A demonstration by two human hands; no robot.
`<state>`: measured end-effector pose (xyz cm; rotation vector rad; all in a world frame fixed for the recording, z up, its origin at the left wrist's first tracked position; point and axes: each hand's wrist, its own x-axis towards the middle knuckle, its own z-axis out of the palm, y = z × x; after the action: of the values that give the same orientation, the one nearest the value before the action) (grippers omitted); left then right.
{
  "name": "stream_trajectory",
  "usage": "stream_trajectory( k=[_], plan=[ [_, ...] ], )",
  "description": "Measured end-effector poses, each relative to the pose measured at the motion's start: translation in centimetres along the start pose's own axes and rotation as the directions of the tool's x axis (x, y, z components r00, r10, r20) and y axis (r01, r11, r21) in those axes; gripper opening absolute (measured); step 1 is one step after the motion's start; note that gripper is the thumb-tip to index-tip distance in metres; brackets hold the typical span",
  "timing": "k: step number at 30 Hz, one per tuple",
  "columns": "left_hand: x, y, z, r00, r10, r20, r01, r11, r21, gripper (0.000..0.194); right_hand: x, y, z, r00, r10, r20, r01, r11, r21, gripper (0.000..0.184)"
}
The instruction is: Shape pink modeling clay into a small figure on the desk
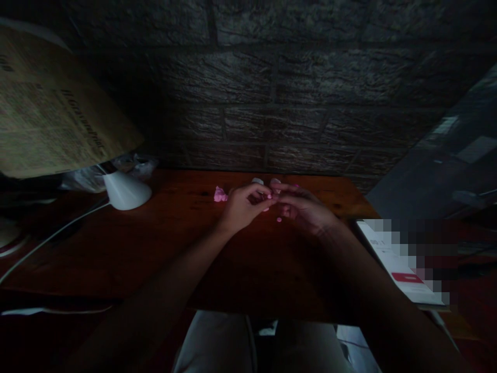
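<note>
My left hand (244, 206) and my right hand (303, 209) meet over the middle of a dark red-brown wooden table (186, 248). The fingers of both are curled and pinched together around a small pink piece between them, too small to name. A pink lump (220, 195) lies on the table just left of my left hand. A tiny pink bit (278, 219) lies below the fingers. Two small pale objects (266, 181) sit just behind the hands.
A white cone-shaped lamp base (126, 190) with a white cable (50, 238) stands at the left. A printed brown paper bag (50, 114) leans at far left. A white paper or booklet (399, 264) lies at the right edge. A dark brick wall (272, 103) is behind.
</note>
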<state>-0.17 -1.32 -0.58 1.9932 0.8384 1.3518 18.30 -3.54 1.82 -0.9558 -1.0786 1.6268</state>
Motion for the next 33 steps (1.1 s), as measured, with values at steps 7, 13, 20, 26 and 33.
stream_trajectory(
  k=[7, 13, 20, 26, 33],
  plan=[
    [0.08, 0.22, -0.34, 0.997, 0.022, 0.073, -0.022, 1.0, 0.003, 0.019, 0.01, -0.22, 0.07, 0.999, -0.017, -0.031, 0.016, 1.0, -0.008, 0.047],
    [0.32, 0.05, -0.71, 0.995, 0.056, 0.086, -0.056, 0.998, -0.002, 0.015, 0.26, 0.01, -0.27, 0.999, -0.03, -0.029, 0.03, 0.999, -0.015, 0.042],
    [0.11, 0.09, -0.52, 0.994, 0.085, 0.071, -0.09, 0.994, 0.069, 0.009, 0.12, 0.24, 0.18, 0.999, -0.043, -0.032, 0.041, 0.997, -0.059, 0.043],
    [0.12, 0.19, -0.45, 0.994, 0.085, 0.066, -0.092, 0.99, 0.108, 0.01, -0.02, 0.17, 0.4, 0.998, -0.063, -0.011, 0.062, 0.995, -0.074, 0.042],
    [0.09, 0.32, -0.34, 0.993, 0.09, 0.072, -0.097, 0.99, 0.107, 0.007, 0.08, 0.33, 0.35, 0.999, -0.047, -0.025, 0.044, 0.993, -0.111, 0.045]
  ],
)
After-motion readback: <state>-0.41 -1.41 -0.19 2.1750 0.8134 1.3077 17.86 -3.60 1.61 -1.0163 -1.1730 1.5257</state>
